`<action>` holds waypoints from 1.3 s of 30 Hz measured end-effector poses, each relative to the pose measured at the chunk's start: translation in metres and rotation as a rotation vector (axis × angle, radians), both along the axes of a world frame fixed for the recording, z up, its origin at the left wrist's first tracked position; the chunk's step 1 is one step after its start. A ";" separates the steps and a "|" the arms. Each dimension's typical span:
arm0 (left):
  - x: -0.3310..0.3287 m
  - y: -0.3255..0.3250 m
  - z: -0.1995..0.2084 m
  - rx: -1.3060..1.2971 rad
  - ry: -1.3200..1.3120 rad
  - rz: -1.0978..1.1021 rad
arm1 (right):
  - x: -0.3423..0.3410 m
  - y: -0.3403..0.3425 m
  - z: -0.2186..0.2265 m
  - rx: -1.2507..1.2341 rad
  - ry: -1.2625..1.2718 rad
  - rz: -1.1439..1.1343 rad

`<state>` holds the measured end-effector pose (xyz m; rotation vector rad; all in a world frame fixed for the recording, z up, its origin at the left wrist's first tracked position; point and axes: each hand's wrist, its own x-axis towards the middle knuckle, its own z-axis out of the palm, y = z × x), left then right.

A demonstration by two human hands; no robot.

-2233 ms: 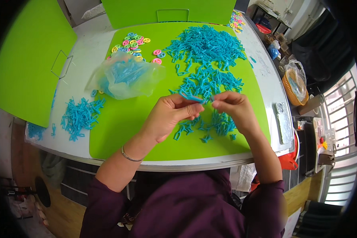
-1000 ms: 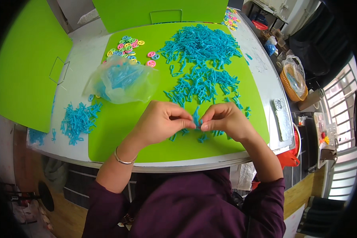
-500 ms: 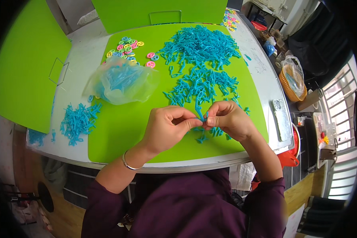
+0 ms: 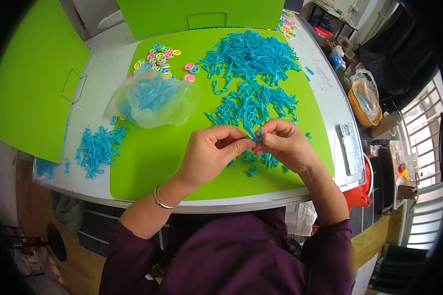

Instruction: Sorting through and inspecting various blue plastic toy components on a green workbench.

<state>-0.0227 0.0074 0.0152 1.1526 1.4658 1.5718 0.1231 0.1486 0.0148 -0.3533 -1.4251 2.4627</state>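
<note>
Turquoise piece (image 4: 250, 132) sits where left hand (image 4: 207, 153) and right hand (image 4: 289, 146) pinch together.

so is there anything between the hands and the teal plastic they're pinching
Nothing visible: the left hand and right hand are close together, each with its grip directly on the teal plastic. The translucent bag sits off to the left and the large teal heap lies beyond, neither in between.

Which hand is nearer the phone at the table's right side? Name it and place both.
Right. The right hand is left of the phone, over the green mat; the left hand is farther left, beyond the right hand.
</note>
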 end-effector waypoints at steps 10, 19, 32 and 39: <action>0.003 0.006 -0.010 0.001 -0.016 -0.066 | -0.002 -0.001 -0.009 -0.115 0.055 0.050; 0.005 0.000 -0.003 0.034 0.253 0.049 | -0.002 0.000 -0.012 0.064 0.002 0.020; 0.016 -0.003 -0.008 0.092 0.461 0.152 | -0.002 -0.001 -0.017 -0.112 -0.030 0.043; -0.008 -0.003 0.008 -0.219 -0.723 -0.292 | 0.000 0.002 0.001 0.217 0.034 -0.035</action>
